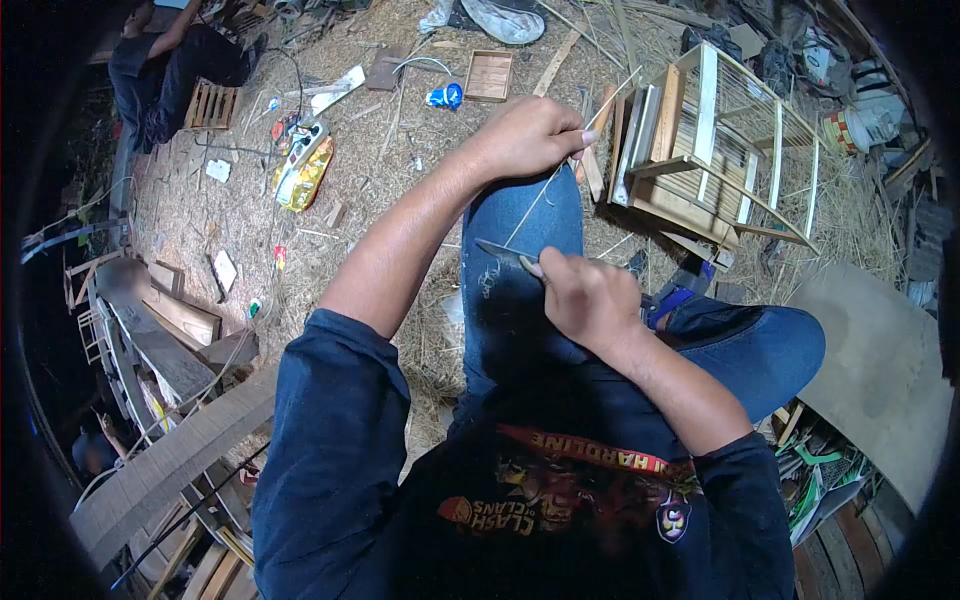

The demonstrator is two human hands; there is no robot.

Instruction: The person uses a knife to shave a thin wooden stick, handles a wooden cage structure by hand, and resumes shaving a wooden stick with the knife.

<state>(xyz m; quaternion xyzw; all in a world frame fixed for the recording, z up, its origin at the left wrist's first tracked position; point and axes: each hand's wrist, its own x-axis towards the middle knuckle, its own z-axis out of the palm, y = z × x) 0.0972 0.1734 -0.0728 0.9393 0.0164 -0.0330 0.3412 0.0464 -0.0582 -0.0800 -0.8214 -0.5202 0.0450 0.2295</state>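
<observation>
A thin light strip (529, 212) slants across the blue jeans of my raised knee. My left hand (535, 135) is closed on its upper part, above the knee, and the strip's far end sticks out to the upper right. My right hand (592, 295) is wrapped round a knife, its handle mostly hidden by the fingers. The knife's dark blade (500, 252) points left over the thigh, and the strip's lower end meets it. A wooden cage frame with thin bars (705, 150) stands to the right of my left hand.
Wood shavings cover the ground. Ahead lie a small wooden box (490, 76), a blue can (445, 96) and a power strip on a yellow packet (304, 172). A person (150, 70) sits at the upper left. A flat board (870, 360) lies at the right.
</observation>
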